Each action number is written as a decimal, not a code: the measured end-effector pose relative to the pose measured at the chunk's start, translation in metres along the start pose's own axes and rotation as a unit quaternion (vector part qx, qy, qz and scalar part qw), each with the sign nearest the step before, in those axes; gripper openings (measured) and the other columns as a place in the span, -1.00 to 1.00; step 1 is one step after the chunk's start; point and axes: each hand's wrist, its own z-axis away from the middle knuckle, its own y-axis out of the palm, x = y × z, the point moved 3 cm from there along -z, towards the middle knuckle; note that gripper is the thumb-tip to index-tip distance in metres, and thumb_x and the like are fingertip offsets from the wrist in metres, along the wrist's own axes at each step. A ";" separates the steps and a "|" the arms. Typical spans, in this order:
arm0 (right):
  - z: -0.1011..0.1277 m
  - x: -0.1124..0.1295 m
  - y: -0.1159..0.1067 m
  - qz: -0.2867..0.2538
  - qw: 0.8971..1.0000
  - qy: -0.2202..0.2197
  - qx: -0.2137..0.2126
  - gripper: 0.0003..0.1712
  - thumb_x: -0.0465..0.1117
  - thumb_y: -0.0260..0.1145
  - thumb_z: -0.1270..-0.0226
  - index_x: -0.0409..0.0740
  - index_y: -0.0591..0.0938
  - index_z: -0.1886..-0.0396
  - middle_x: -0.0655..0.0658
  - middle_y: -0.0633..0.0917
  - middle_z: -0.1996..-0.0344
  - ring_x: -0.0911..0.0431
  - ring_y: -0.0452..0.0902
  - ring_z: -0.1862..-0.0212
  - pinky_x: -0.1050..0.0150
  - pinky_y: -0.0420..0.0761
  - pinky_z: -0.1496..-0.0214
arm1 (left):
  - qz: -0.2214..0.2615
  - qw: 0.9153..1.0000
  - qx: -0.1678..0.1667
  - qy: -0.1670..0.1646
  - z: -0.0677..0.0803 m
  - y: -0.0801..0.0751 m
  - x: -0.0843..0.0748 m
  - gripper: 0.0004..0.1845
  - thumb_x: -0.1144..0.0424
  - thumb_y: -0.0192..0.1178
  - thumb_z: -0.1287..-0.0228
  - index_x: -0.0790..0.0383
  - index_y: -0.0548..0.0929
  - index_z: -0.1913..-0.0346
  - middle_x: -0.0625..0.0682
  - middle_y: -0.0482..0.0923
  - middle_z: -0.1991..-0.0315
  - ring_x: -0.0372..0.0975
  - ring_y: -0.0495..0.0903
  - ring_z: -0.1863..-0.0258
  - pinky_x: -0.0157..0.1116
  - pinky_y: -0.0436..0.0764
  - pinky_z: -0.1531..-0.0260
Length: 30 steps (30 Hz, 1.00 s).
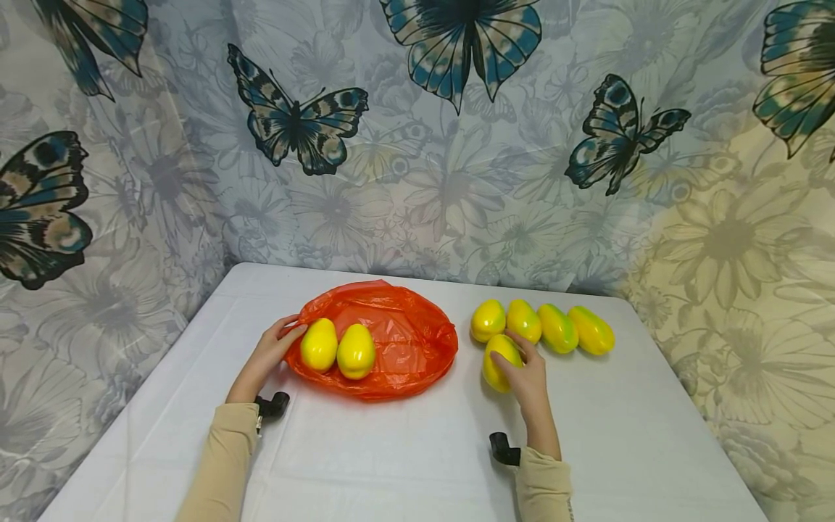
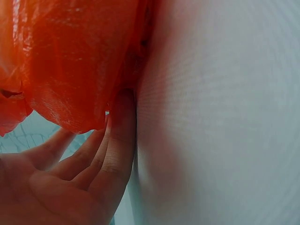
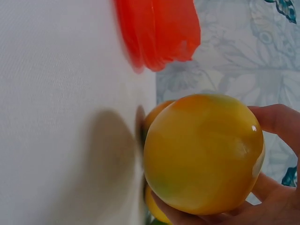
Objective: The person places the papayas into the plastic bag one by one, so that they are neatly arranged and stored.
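Fruit lies in two groups on a white table. The right hand grasps a yellow mango, fingers curled round it from the near side; the right wrist view shows it cupped in the palm, just off the tabletop. It sits just near of a row of four mangoes that runs left to right at the far right of the table. To the left, an orange plastic bag lies spread out flat, with two mangoes resting side by side on its left part. The left hand is at the bag's left edge, fingers fairly straight and relaxed, fingertips touching the plastic where it meets the table. A butterfly curtain hangs behind the table's far edge.
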 end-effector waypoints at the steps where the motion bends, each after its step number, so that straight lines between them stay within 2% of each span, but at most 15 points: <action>1: 0.000 0.001 0.001 0.000 1.000 0.001 0.001 -0.32 -0.18 0.30 -0.31 -0.04 0.35 -0.42 -0.26 0.20 -0.50 -0.23 0.07 -0.49 -0.20 0.22 -0.48 | -0.001 1.000 0.000 0.000 0.000 0.000 0.000 -0.21 -0.19 -0.02 -0.44 0.22 0.08 -0.52 0.35 0.18 -0.46 0.12 0.33 -0.36 0.02 0.40 -0.34; 8: -0.001 0.006 0.007 -0.001 1.000 -0.007 0.005 -0.34 -0.18 0.31 -0.30 -0.02 0.38 -0.40 -0.22 0.19 -0.51 -0.23 0.05 -0.50 -0.20 0.20 -0.48 | -0.008 1.000 -0.002 0.000 -0.001 -0.001 0.001 -0.20 -0.20 -0.02 -0.43 0.22 0.09 -0.51 0.35 0.20 -0.45 0.10 0.36 -0.33 -0.09 0.46 -0.26; 16: 0.000 0.011 0.015 -0.012 1.000 -0.011 0.010 -0.33 -0.19 0.33 -0.28 -0.01 0.39 -0.39 -0.25 0.19 -0.50 -0.23 0.09 -0.47 -0.20 0.27 -0.44 | -0.014 1.000 -0.003 -0.002 0.000 -0.001 0.001 -0.21 -0.20 -0.02 -0.43 0.21 0.10 -0.51 0.35 0.21 -0.44 0.09 0.38 -0.31 -0.23 0.52 -0.13; 18: 0.001 0.012 0.017 -0.017 1.000 -0.015 0.006 -0.34 -0.19 0.33 -0.27 -0.01 0.40 -0.38 -0.24 0.20 -0.49 -0.22 0.11 -0.46 -0.21 0.29 -0.43 | -0.013 1.000 -0.002 -0.001 0.000 -0.001 0.000 -0.21 -0.19 -0.02 -0.44 0.21 0.10 -0.51 0.35 0.21 -0.44 0.09 0.37 -0.31 -0.21 0.51 -0.15; 24: 0.001 0.018 0.023 -0.017 0.999 -0.032 0.001 -0.36 -0.19 0.35 -0.26 -0.01 0.44 -0.35 -0.24 0.23 -0.48 -0.25 0.11 -0.47 -0.22 0.28 -0.43 | 0.002 1.000 -0.001 0.003 0.000 0.000 0.000 -0.22 -0.17 -0.02 -0.45 0.23 0.09 -0.51 0.37 0.19 -0.45 0.12 0.31 -0.37 0.02 0.37 -0.35; 30: 0.002 0.021 0.030 -0.022 0.999 -0.032 0.016 -0.38 -0.20 0.35 -0.28 0.02 0.44 -0.35 -0.22 0.24 -0.48 -0.22 0.09 -0.48 -0.20 0.26 -0.45 | -0.005 1.000 -0.004 0.004 0.000 0.000 0.000 -0.21 -0.19 -0.02 -0.44 0.24 0.10 -0.51 0.37 0.21 -0.44 0.12 0.34 -0.35 0.02 0.40 -0.33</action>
